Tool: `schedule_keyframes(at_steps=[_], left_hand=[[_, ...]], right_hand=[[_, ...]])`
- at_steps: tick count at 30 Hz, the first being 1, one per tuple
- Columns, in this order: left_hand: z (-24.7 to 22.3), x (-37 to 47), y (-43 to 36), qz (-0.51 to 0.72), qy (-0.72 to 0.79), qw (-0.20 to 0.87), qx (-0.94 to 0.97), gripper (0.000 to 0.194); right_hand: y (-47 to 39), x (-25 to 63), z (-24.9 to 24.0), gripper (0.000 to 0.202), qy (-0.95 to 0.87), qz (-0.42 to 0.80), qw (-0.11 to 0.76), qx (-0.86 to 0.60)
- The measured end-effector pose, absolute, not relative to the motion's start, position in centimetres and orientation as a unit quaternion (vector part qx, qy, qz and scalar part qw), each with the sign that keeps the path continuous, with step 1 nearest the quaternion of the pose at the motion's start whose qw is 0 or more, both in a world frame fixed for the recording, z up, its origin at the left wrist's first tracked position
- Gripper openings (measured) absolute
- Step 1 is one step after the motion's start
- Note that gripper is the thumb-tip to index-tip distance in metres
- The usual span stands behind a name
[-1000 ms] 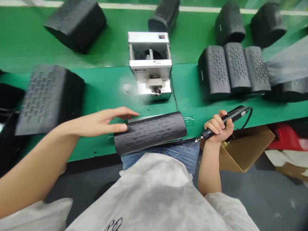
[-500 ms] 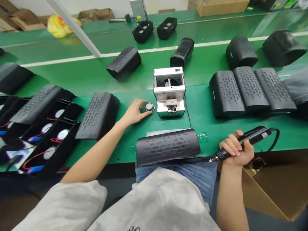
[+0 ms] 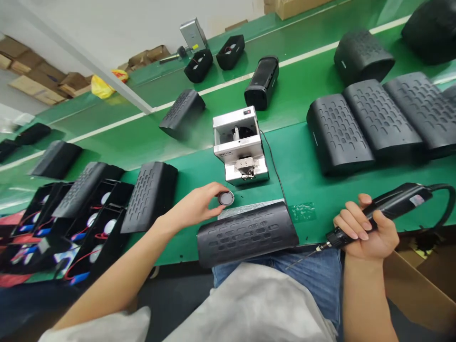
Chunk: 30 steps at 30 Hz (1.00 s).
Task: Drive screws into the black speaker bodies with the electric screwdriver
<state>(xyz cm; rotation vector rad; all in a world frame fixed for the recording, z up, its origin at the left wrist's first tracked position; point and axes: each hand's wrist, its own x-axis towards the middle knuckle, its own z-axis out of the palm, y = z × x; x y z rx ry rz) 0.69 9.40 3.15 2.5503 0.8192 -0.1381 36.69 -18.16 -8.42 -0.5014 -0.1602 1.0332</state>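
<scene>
Black perforated speaker housing [image 3: 247, 235] lies patterned side up along the near edge of the counter [image 3: 290, 161], covering part of that edge; its underside is hidden, and so is most of the pale sheet [image 3: 263, 205] showing behind it. Just beyond its far left corner, the left hand [image 3: 199, 204] has thumb and forefinger pinching a small round metal part [image 3: 226, 198], whose surface is too blurred to identify; the other fingers are partly hidden behind. Past the near edge, towards the right, the right hand [image 3: 368, 230] has its fingers wrapped round a black electric screwdriver [image 3: 395, 202]. The thin bit slants down in front of the jeans [image 3: 306, 275], its tip hard to make out, and the cord [image 3: 452, 202] loops to the border of the view, its end hidden. Farther in from the near edge stands a silver screw feeder [image 3: 240, 147], its lettering illegible. Towards the counter's left end, open cabinets [image 3: 96, 228] show red wires, smeared at the lower left. A cardboard box [image 3: 413, 289] below the near edge is cut off at the right.
</scene>
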Motion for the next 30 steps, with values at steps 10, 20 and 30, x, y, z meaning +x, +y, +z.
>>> schedule_keyframes(at_steps=[10, 20, 30], left_hand=[[2.8, 5.7, 8.9, -0.146, 0.149, 0.163, 0.964, 0.039], [3.1, 13.9, 9.6, -0.210, 0.010, 0.206, 0.956, 0.041], [7.6, 23.2, 6.3, -0.216, 0.014, 0.195, 0.957, 0.036]], right_hand=[[-18.4, 35.9, -7.6, 0.029, -0.119, 0.504, 0.830, -0.207], [-18.4, 35.3, -7.6, 0.028, -0.111, 0.541, 0.822, -0.137], [-17.6, 36.0, -8.5, 0.018, -0.195, 0.529, 0.823, -0.072]])
